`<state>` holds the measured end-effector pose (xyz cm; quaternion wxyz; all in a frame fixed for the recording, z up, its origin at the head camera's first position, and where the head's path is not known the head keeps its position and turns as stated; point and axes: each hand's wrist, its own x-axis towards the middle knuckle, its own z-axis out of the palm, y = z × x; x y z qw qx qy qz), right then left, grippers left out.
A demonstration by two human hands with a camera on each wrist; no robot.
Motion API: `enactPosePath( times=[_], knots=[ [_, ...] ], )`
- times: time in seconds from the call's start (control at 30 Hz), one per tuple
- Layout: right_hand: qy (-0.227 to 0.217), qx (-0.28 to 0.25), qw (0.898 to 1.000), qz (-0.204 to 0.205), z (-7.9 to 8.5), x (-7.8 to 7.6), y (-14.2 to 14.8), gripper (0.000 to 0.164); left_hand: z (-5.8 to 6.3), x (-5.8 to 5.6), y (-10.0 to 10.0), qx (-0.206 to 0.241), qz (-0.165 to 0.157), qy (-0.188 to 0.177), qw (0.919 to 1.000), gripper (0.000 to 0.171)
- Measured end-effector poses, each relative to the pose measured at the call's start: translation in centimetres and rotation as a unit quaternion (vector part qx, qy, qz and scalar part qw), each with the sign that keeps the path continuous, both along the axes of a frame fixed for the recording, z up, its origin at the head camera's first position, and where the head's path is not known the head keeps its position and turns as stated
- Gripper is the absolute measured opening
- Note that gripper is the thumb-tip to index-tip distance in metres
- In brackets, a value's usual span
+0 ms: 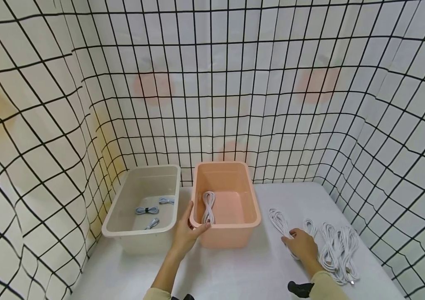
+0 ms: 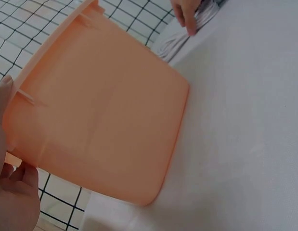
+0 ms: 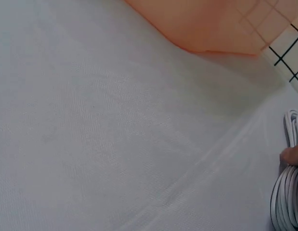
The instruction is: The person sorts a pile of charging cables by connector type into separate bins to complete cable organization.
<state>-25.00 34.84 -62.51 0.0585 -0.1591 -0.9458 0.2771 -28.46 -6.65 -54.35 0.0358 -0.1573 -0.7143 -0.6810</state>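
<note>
My left hand [image 1: 185, 236] grips the front left corner of the peach plastic bin [image 1: 231, 226], thumb over the rim. In the left wrist view its fingers [image 2: 23, 180] curl under the rim of the bin. One coiled white cable [image 1: 208, 206] lies inside, along the bin's left wall. On the table to the right, my right hand [image 1: 303, 246] pinches the middle of another coiled white cable [image 1: 278, 220]. The right wrist view shows only the thumb [image 3: 293, 155] across that coil [image 3: 286, 197]; the other fingers are mostly out of frame.
A cream bin [image 1: 141, 231] on the left holds 3 small bluish-grey cable bundles [image 1: 146, 210]. Several more white cable coils [image 1: 338, 250] lie right of my right hand on the white table [image 1: 235, 271]. Black netting [image 1: 227, 96] surrounds the back and sides.
</note>
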Motion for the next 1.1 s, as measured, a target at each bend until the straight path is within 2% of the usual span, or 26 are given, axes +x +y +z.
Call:
enactPosePath(
  times=[0.1,0.37,0.5,0.77,1.1],
  knots=[
    [-0.001,-0.008,1.000,-0.008,0.3,0.0,-0.1,0.046,0.0,0.0,0.0,0.001,-0.001,0.002,1.0000,0.103],
    [0.040,-0.101,0.993,-0.044,1.1,-0.3,0.6,0.046,-0.1,-0.1,0.0,0.004,0.000,-0.002,1.0000,0.103],
    [0.055,-0.102,0.993,-0.032,2.1,-0.3,0.8,0.045,-0.1,-0.1,0.1,0.004,0.000,-0.005,1.0000,0.103],
    [0.063,-0.095,0.993,0.011,5.5,-0.3,1.1,0.045,-0.1,-0.1,0.1,0.008,-0.006,-0.004,0.9999,0.104],
    [0.049,-0.096,0.994,0.018,8.7,-0.5,2.4,0.052,-0.3,-0.1,0.0,0.006,-0.002,-0.006,1.0000,0.102]
  ],
)
